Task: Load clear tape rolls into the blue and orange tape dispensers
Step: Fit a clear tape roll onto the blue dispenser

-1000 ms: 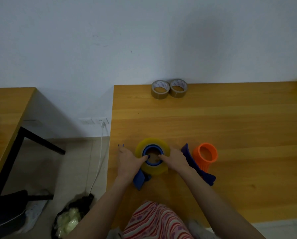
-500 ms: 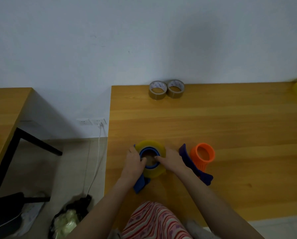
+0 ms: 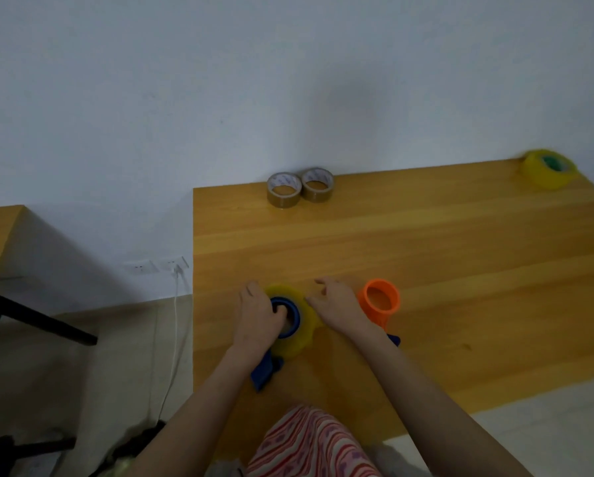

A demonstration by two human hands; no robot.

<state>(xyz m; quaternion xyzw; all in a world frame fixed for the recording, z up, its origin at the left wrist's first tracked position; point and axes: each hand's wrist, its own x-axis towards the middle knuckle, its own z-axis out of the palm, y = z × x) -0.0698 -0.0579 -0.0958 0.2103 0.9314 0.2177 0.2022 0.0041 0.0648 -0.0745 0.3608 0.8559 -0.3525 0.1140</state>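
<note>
Clear tape roll [image 3: 294, 325] on blue dispenser [image 3: 285, 320], left hand [image 3: 257, 316] fingers grasping both; right hand [image 3: 337, 306] released; brown rolls' [image 3: 284, 189] printing unreadable

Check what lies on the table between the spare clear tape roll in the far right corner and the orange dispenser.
Nothing visible does. The spare tape roll sits at the far right corner, and only bare table runs from it to the orange dispenser. The two brown rolls stand off to the left, outside that line.
</note>
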